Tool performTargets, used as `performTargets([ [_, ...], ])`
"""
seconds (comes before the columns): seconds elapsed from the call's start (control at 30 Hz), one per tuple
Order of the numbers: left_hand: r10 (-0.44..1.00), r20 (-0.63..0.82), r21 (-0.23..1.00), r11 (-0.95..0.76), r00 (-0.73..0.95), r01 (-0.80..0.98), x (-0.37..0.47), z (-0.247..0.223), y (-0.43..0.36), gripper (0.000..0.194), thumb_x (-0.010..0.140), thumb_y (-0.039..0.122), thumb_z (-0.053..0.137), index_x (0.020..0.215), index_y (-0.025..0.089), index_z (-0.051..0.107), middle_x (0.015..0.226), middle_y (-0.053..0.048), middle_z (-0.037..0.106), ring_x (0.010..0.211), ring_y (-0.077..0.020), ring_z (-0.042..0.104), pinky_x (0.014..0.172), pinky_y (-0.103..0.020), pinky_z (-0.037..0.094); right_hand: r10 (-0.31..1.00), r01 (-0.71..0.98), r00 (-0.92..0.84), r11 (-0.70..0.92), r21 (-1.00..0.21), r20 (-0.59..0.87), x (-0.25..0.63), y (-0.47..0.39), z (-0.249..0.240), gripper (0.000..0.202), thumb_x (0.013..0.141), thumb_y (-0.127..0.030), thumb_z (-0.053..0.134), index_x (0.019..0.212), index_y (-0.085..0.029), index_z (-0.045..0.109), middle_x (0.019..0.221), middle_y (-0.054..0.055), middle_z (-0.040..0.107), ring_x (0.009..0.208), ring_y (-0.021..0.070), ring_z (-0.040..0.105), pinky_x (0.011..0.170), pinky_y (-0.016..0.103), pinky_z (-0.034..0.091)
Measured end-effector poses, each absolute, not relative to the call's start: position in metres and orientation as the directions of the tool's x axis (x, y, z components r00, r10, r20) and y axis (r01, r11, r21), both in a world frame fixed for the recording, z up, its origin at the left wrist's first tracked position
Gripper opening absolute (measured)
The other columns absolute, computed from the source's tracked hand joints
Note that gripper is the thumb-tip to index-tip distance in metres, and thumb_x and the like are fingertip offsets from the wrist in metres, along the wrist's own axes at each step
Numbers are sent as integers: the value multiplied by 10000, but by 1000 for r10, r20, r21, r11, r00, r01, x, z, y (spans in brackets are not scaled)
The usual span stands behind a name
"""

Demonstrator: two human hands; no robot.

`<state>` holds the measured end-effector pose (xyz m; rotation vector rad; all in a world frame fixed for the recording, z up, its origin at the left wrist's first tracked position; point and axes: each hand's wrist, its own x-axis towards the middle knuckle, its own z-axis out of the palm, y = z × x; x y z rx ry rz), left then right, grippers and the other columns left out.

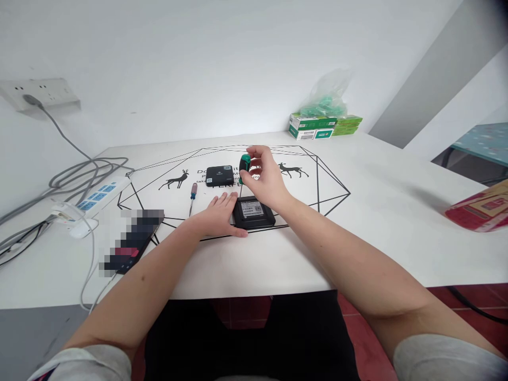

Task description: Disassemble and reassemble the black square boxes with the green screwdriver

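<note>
A black square device (pixel 254 211) with a white printed label lies label up on the white table. My left hand (pixel 219 216) rests against its left side, fingers stretched out and the thumb along the near edge. In my right hand (pixel 264 177) is a green and black screwdriver (pixel 245 163), held upright by its handle. The shaft points down to the device's far left corner; the exact contact of the tip is too small to tell. Another black box (pixel 219 175) lies behind. To the left is a second screwdriver (pixel 193 197) with a red and blue handle.
A phone (pixel 137 241), partly pixelated, lies at the left near a white power strip (pixel 103 197) and grey cables (pixel 71 138). Green boxes (pixel 313 126) with a plastic bag (pixel 327 98) stand at the back. A red package (pixel 482 209) is at the right edge.
</note>
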<state>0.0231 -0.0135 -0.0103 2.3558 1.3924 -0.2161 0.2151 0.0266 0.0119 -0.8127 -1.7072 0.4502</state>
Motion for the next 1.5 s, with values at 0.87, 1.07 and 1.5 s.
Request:
performTargets([
  [0.87, 806, -311, 260, -438, 504, 860, 21, -12, -12, 1431, 792, 919, 569, 1757, 90, -86, 1833, -187, -65, 1697, -422, -53, 1369, -568, 66, 685, 333, -188, 719, -610, 704, 215, 26, 8, 388, 907, -352, 690, 1282, -268, 635, 1267, 104, 641, 1017, 242, 666, 839, 460, 656],
  [1.07, 803, -317, 258, -438, 504, 861, 21, -12, -12, 1443, 788, 939, 561, 1756, 88, -90, 1832, -182, -72, 1695, -420, -67, 1371, -557, 48, 694, 323, -175, 710, -625, 698, 215, 26, 8, 461, 894, -214, 605, 1353, -251, 578, 1246, 96, 663, 1003, 226, 671, 824, 428, 646],
  [1.5, 800, -305, 289, -440, 517, 851, 22, -8, -14, 1420, 796, 921, 582, 1758, 128, -99, 1831, -182, -64, 1688, -447, -65, 1358, -596, 64, 690, 318, -197, 717, -620, 697, 216, 25, 8, 414, 926, -306, 669, 1339, -290, 649, 1224, 81, 652, 953, 218, 644, 793, 422, 651],
])
